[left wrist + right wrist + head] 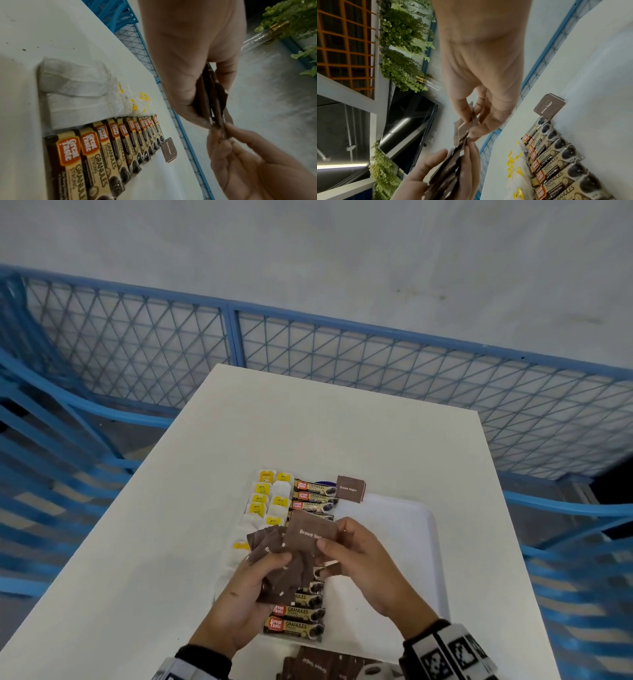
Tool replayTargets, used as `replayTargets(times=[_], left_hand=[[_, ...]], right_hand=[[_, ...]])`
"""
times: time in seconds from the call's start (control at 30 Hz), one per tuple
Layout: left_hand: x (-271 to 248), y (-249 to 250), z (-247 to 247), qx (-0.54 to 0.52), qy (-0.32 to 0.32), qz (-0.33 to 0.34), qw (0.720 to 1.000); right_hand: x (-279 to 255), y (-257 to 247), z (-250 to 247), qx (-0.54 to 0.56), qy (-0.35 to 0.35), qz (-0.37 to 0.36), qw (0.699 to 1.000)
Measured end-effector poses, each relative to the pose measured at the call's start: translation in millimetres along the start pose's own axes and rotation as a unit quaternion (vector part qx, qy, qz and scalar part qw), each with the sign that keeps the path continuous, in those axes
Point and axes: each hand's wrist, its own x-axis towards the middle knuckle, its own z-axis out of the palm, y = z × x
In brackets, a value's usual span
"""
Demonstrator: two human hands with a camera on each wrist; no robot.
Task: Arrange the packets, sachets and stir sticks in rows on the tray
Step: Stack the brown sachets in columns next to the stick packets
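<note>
Soft, even light falls on the white rectangular table (342, 440), where shadows stay faint. Around the table in the head view, the blue wire-mesh fence (342, 354) bows and smears towards the frame edges. Both wrist views are dimmer and grainy, with the hands beside the table blurred and a bright glare streak on the dark flat screen (407, 128).

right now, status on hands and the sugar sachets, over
Left hand holds a fan of brown sugar sachets. Right hand pinches one sachet off it. One placed sachet heads a new row on the tray. Nothing in the way.
</note>
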Motion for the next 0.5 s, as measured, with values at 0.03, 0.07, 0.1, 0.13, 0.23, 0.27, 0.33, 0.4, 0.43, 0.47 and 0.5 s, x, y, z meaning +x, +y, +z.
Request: replayTargets(times=[0.03,0.07,0.1,0.13,0.23,0.27,0.33,0.4,0.43,0.47,0.5], left_hand=[[-1,1,-1,0.0,0.005,-0.003,1.0],[-1,0,-3,-0.002,0.005,-0.005,1.0],[-1,1,-3,0.001,0.004,-0.007,1.0],[0,0,-5,0.005,0.003,-0.007,1.0],[2,0,-7,0.01,0.008,-0.009,1.0],[4,-1,-8,0.008,0.011,-0.011,1.0],[5,-2,-10,0.005,0.017,-0.014,1.0],[5,-1,-11,0.009,0.02,-0.016,1.0],[6,-1,-11,0.013,0.019,-0.018,1.0],[7,-1,-11,0.015,0.017,-0.02,1.0],[7,-1,-11,0.018,0.018,-0.021,0.999]], right_hand=[[1,0,-3,0.025,0.011,-0.005,1.0],[3,1,-6,0.046,0.025,-0.009,0.999],[5,2,-11,0.062,0.042,-0.013,0.997],[8,5,-16,0.076,0.06,-0.015,0.995],[20,14,-35,0.117,0.115,-0.017,0.986],[25,18,-42,0.134,0.137,-0.019,0.981],[35,25,-59,0.17,0.184,-0.028,0.968],[45,32,-77,0.197,0.234,-0.039,0.951],[50,36,-85,0.204,0.257,-0.042,0.944],[55,40,-92,0.203,0.278,-0.04,0.938],[59,42,-99,0.195,0.296,-0.032,0.935]])
